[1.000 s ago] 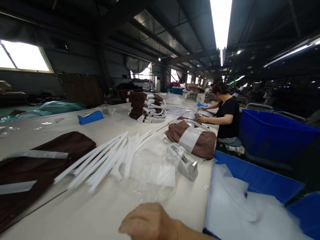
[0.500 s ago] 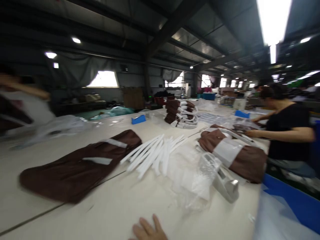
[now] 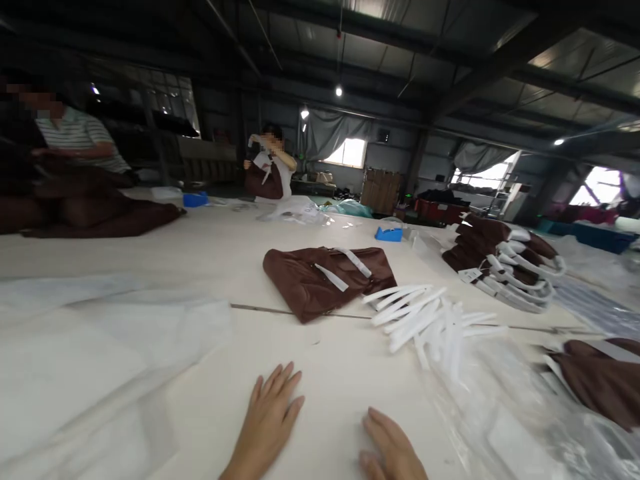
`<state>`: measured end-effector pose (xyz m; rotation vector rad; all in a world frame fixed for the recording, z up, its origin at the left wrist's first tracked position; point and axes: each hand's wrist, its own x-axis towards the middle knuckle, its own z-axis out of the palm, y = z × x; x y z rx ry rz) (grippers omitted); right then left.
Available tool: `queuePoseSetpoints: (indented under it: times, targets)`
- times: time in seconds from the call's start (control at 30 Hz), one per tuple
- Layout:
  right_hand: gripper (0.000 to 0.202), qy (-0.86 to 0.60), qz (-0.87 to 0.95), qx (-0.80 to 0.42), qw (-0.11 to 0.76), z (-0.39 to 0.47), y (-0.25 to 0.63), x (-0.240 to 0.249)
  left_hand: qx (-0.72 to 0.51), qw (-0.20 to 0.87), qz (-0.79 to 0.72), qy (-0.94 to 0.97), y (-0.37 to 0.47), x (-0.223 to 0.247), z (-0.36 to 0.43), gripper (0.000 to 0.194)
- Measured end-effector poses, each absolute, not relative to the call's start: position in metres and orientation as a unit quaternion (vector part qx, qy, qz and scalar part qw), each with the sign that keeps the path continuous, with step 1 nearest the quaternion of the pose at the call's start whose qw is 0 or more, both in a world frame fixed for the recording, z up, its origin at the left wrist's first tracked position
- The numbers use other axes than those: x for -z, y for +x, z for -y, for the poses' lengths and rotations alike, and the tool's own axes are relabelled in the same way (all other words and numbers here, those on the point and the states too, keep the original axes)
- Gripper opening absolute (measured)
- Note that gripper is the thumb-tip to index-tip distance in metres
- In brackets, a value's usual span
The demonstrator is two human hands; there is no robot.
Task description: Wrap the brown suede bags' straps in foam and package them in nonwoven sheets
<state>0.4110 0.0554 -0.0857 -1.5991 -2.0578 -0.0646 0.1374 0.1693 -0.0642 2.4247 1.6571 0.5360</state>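
Low over the white table point(image 3: 280, 373), my left hand point(image 3: 270, 420) has its fingers spread and holds nothing. My right hand point(image 3: 393, 445) is at the bottom edge with thumb and fingers apart, also holding nothing. Beyond both hands lies a brown bag point(image 3: 320, 277) with two white-wrapped handles. A loose pile of white foam strips point(image 3: 425, 317) sits to its right, nearest my right hand. Left of my left hand, translucent white sheets point(image 3: 110, 360) are spread on the table.
At the right stand stacked brown bags point(image 3: 505, 260) with white-wrapped handles, another brown bag point(image 3: 605, 377) and clear plastic bags point(image 3: 505, 400). Two blue tape dispensers point(image 3: 389, 233) sit farther back. One person point(image 3: 80, 143) is at far left; another person point(image 3: 280, 170) holds a brown bag.
The view has swung left, so the brown bag and strips appear farther right. Both hands are now in view; only one showed before. The co-worker at the right has left the picture.
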Motion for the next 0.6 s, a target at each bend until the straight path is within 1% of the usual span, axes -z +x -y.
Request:
queuePoseSetpoints:
  times: [0.07, 0.17, 0.27, 0.33, 0.43, 0.6]
  targets:
    - [0.043, -0.592, 0.759, -0.009, 0.27, -0.086, 0.403, 0.052, -0.179, 0.076, -0.552, 0.811, 0.136, 0.065, -0.168, 0.045]
    - [0.051, -0.606, 0.738, -0.025, 0.297, -0.15, 0.374, 0.004, -0.189, 0.068, -0.546, 0.813, 0.135, 0.067, -0.167, 0.043]
    - [0.056, -0.616, 0.727, -0.039, 0.301, -0.219, 0.332, -0.032, -0.202, 0.061, -0.539, 0.815, 0.135, 0.071, -0.166, 0.042]
    - [0.054, -0.62, 0.723, -0.037, 0.302, -0.257, 0.306, -0.048, -0.202, 0.067, -0.54, 0.814, 0.135, 0.073, -0.165, 0.042]
    - [0.044, -0.609, 0.726, -0.01, 0.319, -0.296, 0.277, -0.062, -0.204, 0.094, -0.539, 0.812, 0.136, 0.072, -0.163, 0.042]
    - [0.034, -0.566, 0.755, 0.021, 0.33, -0.317, 0.256, -0.077, -0.189, 0.159, -0.548, 0.799, 0.137, 0.063, -0.161, 0.045]
